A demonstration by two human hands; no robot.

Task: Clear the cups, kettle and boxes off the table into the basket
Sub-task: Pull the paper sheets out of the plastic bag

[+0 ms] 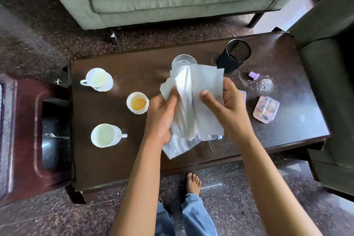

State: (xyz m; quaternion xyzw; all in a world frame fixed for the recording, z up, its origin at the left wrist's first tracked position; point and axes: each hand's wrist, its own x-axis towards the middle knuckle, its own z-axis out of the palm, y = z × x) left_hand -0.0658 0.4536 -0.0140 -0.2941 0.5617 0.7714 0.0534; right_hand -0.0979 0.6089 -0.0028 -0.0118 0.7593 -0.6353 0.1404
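Head view is looking down on a dark wooden table [107, 163]. Both hands are hovering over its middle, working white tissue sheets [201, 82]. The left hand [161, 119] is gripping the lower bunch with fingers curled round it, and a clear plastic wrapper [176, 148] is hanging underneath. The right hand [228, 107] is pinching the top sheet, thumb on front and fingers behind, probably to peel or fold it. Sheets are being held up off the surface, likely so that loose paper is out of the way before the clearing.

Task items are all sitting untouched on the table:
- A cup on a saucer [98, 79] is at far left.
- A small cup [138, 103] with orange liquid is just left of the hands.
- A mug [104, 135] is at near left with its handle pointing right.
- A pink box [266, 109] is lying flat at right.
- A second box [242, 95] is mostly hiding behind the right hand.

No kettle is showing. A clear glass [183, 59] is standing just beyond the tissues, a black mesh holder [236, 55] is tilting at far right, and a purple cap [254, 76] is near it. A maroon container [24, 140] with a spoon [55, 136] inside is sitting beside the table's left end. It is possibly the basket, but I cannot tell.
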